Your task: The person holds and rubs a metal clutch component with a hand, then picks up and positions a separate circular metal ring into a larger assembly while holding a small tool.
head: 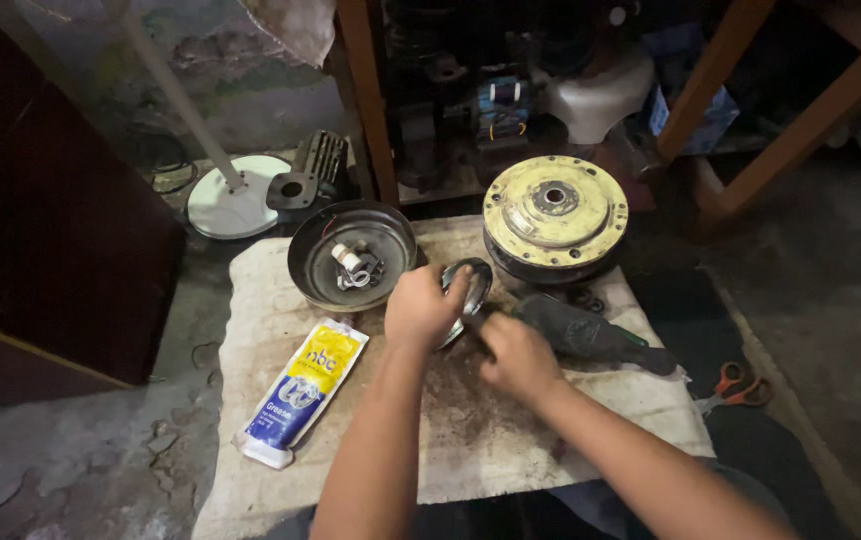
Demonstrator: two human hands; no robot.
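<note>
My left hand (421,305) grips a small round metal cap (471,290), tilted on its edge over the cloth (471,440). Just right of it, my right hand (516,355) is closed around something dark and thin whose tip touches the cap's lower rim; what it is I cannot make out. A dark metal bowl (351,255) with small white and metal parts inside sits just left of my left hand. A yellowish round motor housing (555,215) stands behind the cap.
A blue, yellow and white grease tube (301,395) lies on the cloth's left part. A dark bag-like bundle (591,335) lies right of my hands. Orange-handled scissors (736,385) lie on the floor at right. A white round fan base (236,205) and wooden table legs stand behind.
</note>
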